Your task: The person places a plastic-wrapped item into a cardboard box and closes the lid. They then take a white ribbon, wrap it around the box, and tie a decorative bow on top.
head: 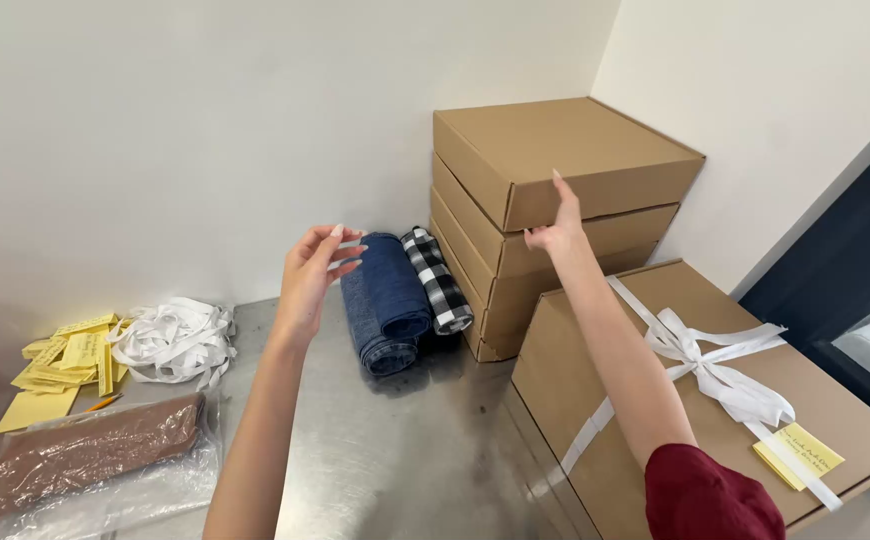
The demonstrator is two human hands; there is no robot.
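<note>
Stacked in the far corner at about 1 o'clock: four plain brown cardboard boxes, the top box (pixel 565 155) sitting slightly askew on the rest of the stack (pixel 495 290). Just in front at 3 o'clock, touching or nearly touching the stack, a larger brown box (pixel 655 400) tied with white ribbon (pixel 705 365) in a bow, with a small yellow note (pixel 797 455) tucked under the ribbon near the corner. Left of the stack, at 12 o'clock, a rolled blue denim cloth (pixel 385 300) and a rolled black-and-white checked cloth (pixel 437 280), side by side and touching, the checked one against the stack. Over at 9 o'clock on the steel table (pixel 395 450): a loose heap of white ribbon (pixel 170 342), a scatter of yellow paper slips (pixel 60 365) beside it, and nearer, at 8 o'clock, a brown folded cloth in a clear plastic bag (pixel 90 455).

Right hand (pixel 558 222) stretched forward, arm nearly straight, dark red sleeve at the shoulder; fingers laid flat up the near face of the top box, thumb under its lower edge, pinching that front edge. Left hand (pixel 317 268) raised above the table, apart from everything, palm turned inward, fingers loosely spread and holding nothing, hanging just left of the denim roll. Nothing between the left hand and the stack but the two cloth rolls.
</note>
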